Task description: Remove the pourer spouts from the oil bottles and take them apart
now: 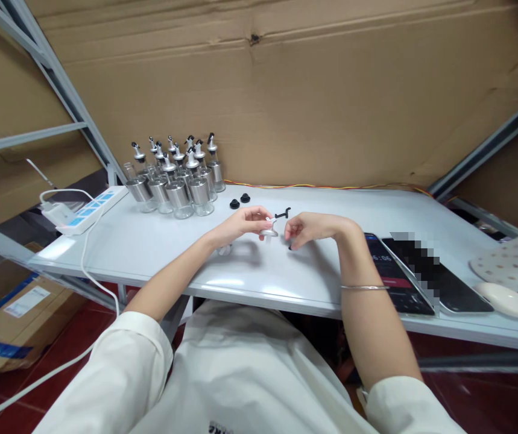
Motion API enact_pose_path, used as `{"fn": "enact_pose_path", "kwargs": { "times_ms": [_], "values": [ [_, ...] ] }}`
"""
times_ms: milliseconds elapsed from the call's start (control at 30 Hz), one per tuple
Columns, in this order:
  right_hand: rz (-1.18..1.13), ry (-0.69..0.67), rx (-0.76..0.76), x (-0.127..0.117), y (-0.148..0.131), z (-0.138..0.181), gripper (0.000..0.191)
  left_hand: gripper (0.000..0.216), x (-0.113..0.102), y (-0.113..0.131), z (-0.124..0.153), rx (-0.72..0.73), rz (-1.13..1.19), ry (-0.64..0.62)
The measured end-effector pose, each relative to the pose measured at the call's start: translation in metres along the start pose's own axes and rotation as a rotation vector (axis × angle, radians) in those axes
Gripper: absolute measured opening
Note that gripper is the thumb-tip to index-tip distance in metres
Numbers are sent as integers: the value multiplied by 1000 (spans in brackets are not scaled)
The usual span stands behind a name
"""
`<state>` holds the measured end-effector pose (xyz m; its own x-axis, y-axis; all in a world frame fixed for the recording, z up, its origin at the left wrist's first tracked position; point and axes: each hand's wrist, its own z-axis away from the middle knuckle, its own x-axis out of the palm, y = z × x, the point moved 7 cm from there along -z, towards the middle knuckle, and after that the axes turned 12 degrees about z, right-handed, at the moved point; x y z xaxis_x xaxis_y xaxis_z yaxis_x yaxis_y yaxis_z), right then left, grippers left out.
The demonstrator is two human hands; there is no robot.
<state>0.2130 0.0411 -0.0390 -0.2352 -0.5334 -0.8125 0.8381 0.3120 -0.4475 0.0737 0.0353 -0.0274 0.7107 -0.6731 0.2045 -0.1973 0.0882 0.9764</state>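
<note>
My left hand [249, 221] pinches a silver bottle pourer [269, 232] above the table. A black flip lid [282, 214] sticks out from its top toward the right. Close by on the right, my right hand [315, 229] has its fingers curled together. A small black piece [290, 247] shows at those fingertips, too blurred to name. A small clear part [225, 249] lies under my left wrist, partly hidden by it. Beyond my left hand, two black stoppers [234, 204] rest on the table.
Several glass and steel oil bottles [180, 199] with pourers stand at the back left. A power strip [91, 210] lies on the left edge. On the right are a phone-like screen [394, 277], a dark tablet [439, 277] and a white mouse-shaped object [507, 299]. Cardboard [286, 108] backs the table.
</note>
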Motion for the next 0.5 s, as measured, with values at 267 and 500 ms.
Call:
{"fn": "enact_pose_path", "kwargs": {
  "times_ms": [267,500],
  "values": [
    [76,-4,56,3,7,-5,19,33,-1,0,-1,-3,5,18],
    [57,105,44,-8,-1,-1,16,32,-2,0,0,6,-4,8]
  ]
}}
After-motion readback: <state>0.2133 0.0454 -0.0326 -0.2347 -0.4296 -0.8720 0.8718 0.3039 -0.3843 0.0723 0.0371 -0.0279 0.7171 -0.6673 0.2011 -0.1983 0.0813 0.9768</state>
